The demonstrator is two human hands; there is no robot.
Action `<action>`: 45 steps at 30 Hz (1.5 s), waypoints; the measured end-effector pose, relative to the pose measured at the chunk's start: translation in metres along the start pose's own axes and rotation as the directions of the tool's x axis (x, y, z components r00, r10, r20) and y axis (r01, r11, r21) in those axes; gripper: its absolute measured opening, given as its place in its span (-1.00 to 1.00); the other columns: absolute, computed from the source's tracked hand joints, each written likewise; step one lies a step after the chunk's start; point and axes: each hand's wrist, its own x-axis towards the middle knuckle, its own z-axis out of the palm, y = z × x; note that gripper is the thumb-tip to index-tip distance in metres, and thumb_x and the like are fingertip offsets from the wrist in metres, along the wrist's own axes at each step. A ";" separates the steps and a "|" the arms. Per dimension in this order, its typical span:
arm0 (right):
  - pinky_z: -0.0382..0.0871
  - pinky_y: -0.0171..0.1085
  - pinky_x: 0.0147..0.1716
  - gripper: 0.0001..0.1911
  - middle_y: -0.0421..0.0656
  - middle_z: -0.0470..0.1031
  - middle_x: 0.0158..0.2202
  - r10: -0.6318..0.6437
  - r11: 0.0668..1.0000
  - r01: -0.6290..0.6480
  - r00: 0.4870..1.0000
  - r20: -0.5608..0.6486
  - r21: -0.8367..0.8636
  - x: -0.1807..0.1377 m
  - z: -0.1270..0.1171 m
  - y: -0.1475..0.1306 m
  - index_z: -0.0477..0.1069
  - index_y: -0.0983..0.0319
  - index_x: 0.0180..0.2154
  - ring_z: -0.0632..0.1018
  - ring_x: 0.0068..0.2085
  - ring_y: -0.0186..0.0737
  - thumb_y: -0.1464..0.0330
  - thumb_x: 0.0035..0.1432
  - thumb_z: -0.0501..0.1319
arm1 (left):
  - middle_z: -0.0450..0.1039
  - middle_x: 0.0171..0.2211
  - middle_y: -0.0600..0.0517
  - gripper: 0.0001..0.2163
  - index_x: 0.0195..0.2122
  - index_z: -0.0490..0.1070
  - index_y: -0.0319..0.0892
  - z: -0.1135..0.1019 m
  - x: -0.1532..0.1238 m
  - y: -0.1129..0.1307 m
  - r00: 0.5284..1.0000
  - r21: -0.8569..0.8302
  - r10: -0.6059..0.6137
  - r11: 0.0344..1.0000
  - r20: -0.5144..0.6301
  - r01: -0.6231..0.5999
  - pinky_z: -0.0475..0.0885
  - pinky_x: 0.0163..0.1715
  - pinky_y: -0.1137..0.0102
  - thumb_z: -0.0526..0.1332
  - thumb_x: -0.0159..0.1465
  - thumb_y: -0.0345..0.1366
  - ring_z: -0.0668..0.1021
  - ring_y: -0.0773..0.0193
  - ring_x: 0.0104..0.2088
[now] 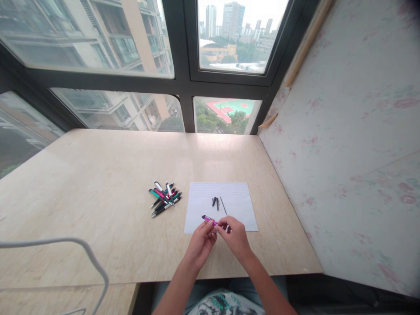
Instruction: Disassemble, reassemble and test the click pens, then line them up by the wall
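Note:
My left hand is closed around a purple pen barrel with a black end pointing up and left. My right hand pinches at the barrel's other end, close to the left fingertips; what exactly its fingers grip there is too small to make out. Both hands are over the lower edge of a white sheet of paper with handwriting across its top. Just beyond them on the sheet lie small black pen parts and a thin dark refill, which slants toward my right hand.
Left of the paper lies a loose pile of several pens in white, pink, green and black. A grey cable curves over the stone-patterned tabletop at the lower left. Windows stand behind, and a papered wall bounds the right side.

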 end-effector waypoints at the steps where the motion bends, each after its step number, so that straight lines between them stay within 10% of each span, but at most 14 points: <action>1: 0.34 -0.35 -0.47 -0.94 -0.20 0.50 -0.43 -0.002 1.000 0.002 1.000 0.002 -0.002 0.000 0.000 0.000 0.45 0.20 -0.41 0.48 -0.44 -0.29 0.37 0.08 0.24 | 0.47 -0.45 0.02 -0.90 -0.39 0.45 -0.28 0.000 0.000 0.000 1.000 -0.002 0.000 1.000 0.001 0.000 0.45 -0.47 0.59 0.36 0.13 -0.41 0.51 0.44 -0.49; 38: 0.31 -0.35 -0.46 -0.80 -0.18 0.49 -0.45 -0.006 0.998 0.007 1.000 0.014 -0.061 -0.003 0.001 0.000 0.45 0.21 -0.41 0.46 -0.44 -0.28 0.31 0.22 0.13 | 0.46 -0.43 0.01 -0.94 -0.34 0.46 -0.28 0.000 -0.001 0.003 0.999 -0.080 -0.040 0.996 0.012 0.040 0.45 -0.48 0.59 0.31 0.17 -0.44 0.50 0.44 -0.48; 45: 0.30 -0.29 -0.37 -0.89 -0.12 0.48 -0.34 0.024 0.897 -0.057 0.997 -0.079 -0.439 0.010 -0.004 0.019 0.43 0.20 -0.29 0.48 -0.34 -0.19 0.38 0.19 0.13 | 0.48 -0.38 -0.03 -0.93 -0.32 0.46 -0.27 -0.005 0.001 0.001 1.000 -0.061 -0.028 0.998 -0.012 0.027 0.47 -0.49 0.59 0.31 0.17 -0.43 0.50 0.45 -0.49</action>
